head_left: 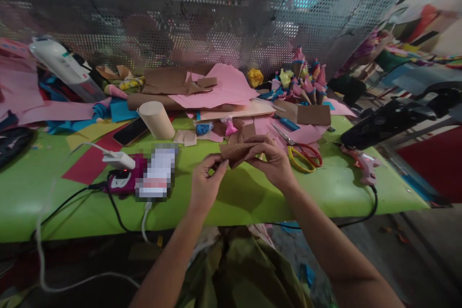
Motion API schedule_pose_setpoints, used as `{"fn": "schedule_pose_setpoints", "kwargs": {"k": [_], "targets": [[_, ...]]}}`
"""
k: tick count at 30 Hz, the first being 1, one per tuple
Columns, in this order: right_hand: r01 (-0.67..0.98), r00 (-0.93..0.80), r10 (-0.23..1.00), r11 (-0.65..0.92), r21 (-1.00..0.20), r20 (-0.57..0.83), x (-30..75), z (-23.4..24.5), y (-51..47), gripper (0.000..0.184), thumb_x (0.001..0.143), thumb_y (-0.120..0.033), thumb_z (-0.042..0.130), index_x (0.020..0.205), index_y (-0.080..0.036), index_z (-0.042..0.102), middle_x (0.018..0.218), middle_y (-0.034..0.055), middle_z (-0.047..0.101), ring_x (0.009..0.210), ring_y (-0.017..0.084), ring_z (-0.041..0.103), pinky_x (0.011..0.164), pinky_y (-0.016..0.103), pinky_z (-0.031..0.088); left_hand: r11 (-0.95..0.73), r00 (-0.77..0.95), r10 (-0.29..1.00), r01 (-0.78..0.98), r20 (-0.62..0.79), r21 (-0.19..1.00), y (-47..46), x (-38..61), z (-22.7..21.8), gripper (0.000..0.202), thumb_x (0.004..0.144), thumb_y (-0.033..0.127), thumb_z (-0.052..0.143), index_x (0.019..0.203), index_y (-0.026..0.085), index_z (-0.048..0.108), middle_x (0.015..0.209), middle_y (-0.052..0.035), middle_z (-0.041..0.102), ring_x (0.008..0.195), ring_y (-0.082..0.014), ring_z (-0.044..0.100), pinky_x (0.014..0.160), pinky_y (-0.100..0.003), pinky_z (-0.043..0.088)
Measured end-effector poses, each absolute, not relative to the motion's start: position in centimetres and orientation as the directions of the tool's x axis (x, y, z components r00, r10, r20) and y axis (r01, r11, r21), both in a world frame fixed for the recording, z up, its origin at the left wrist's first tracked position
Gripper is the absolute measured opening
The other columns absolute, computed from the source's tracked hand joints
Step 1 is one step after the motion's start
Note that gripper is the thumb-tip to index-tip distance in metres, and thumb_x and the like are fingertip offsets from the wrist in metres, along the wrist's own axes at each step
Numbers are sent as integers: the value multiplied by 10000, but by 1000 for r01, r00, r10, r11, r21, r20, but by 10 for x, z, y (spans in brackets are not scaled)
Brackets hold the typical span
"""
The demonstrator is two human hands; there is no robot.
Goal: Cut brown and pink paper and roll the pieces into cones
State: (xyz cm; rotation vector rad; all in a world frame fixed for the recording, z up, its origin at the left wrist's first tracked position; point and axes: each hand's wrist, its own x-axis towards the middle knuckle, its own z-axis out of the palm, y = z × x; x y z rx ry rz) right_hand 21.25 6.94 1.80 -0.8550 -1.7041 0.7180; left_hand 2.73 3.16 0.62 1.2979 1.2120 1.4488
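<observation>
Between both hands, above the green tabletop, a piece of brown paper is curled into a loose roll. My left hand pinches its left lower edge between thumb and fingers. The fingers of my right hand wrap over its right end and partly hide it. Just right of that hand lie scissors with red and yellow handles. Behind the paper sit a small pink wrapped piece and a small blue one.
A pink glue gun lies at the right with its cord over the front edge. At left are a phone, a purple power strip and a cardboard tube. Pink paper sheets and small paper flowers stand behind, before a perforated metal panel.
</observation>
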Motion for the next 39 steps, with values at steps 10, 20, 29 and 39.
{"fn": "schedule_pose_setpoints", "kwargs": {"k": [10, 20, 29, 39], "targets": [[137, -192, 848, 522, -842, 494, 212, 17, 70, 81, 804, -191, 730, 754, -254, 718, 1016, 46, 708, 1038, 229, 660, 926, 388, 510, -236, -149, 957, 88, 247, 968, 33, 26, 8, 119, 812, 304, 694, 767, 199, 727, 828, -38, 626, 770, -164, 574, 690, -263, 476], [178, -167, 845, 532, -828, 507, 211, 19, 71, 81, 813, -287, 762, 774, -251, 701, 941, 50, 706, 985, 231, 655, 867, 385, 521, -281, -154, 941, 140, 302, 949, 32, 29, 12, 112, 806, 296, 709, 713, 237, 732, 872, -48, 598, 866, -201, 574, 761, -283, 497], [137, -151, 862, 502, -854, 483, 210, 19, 71, 142, 809, -349, 774, 769, -237, 698, 901, 40, 696, 888, 199, 641, 761, 332, 514, -339, -128, 920, 220, 371, 915, 30, 28, 11, 128, 856, 327, 682, 772, 240, 725, 915, -56, 639, 925, -218, 606, 851, -322, 503], [68, -191, 900, 410, -910, 391, 208, 12, 75, 290, 777, -493, 790, 768, -226, 678, 796, 14, 661, 735, 162, 584, 685, 302, 484, -353, -59, 930, 144, 364, 925, 38, 28, 4, 226, 813, 381, 746, 985, 235, 740, 1204, -93, 664, 1184, -264, 616, 1060, -409, 477]]}}
